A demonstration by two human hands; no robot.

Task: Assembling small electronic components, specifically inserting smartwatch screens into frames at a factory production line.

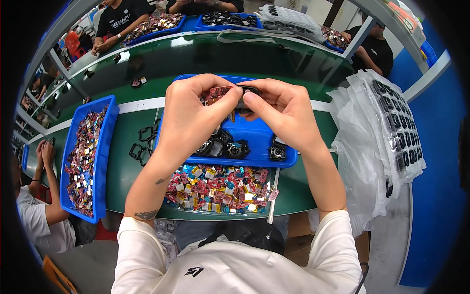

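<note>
My left hand (193, 110) pinches a small red circuit board (220, 91) between thumb and fingers. Against it, my right hand (286, 110) grips a black watch-like case (251, 90), and the thumbs almost meet. Fingers partly hide both parts. Beneath them lies a blue tray (257, 131). Several black cases with round faces (238, 149) sit along its near side, and another case (278, 151) is in its right corner. Between my forearms, at the table's near edge, a heap of red boards with white, yellow and blue pieces (220, 191) is spread.
A blue bin (111, 122) full of similar boards stands left. Black open frames (139, 152) lie beside the tray. Plastic sheeting (352, 147) and a tray of black cases (399, 122) are at right. Co-workers sit left and across the green bench (215, 56); grey posts frame it.
</note>
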